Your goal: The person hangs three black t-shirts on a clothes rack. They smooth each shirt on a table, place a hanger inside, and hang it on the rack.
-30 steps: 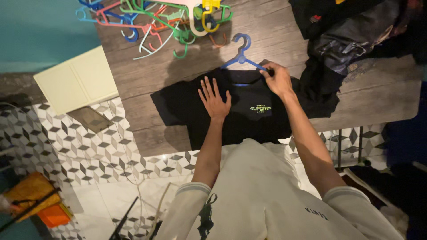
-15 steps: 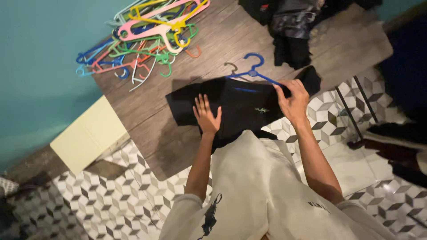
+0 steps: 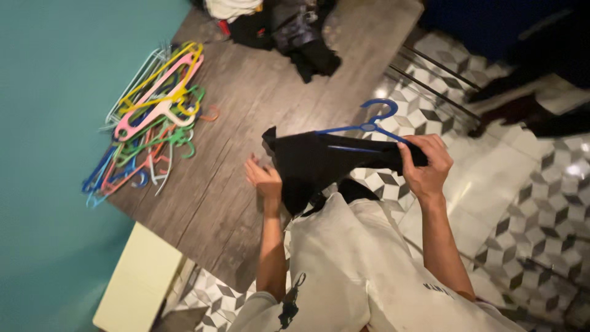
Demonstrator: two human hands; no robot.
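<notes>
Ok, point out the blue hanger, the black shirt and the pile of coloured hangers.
blue hanger [image 3: 380,114], head view, on its hook.
black shirt [image 3: 313,163], head view, mid-fabric.
pile of coloured hangers [image 3: 150,117], head view, on the pink hanger.
</notes>
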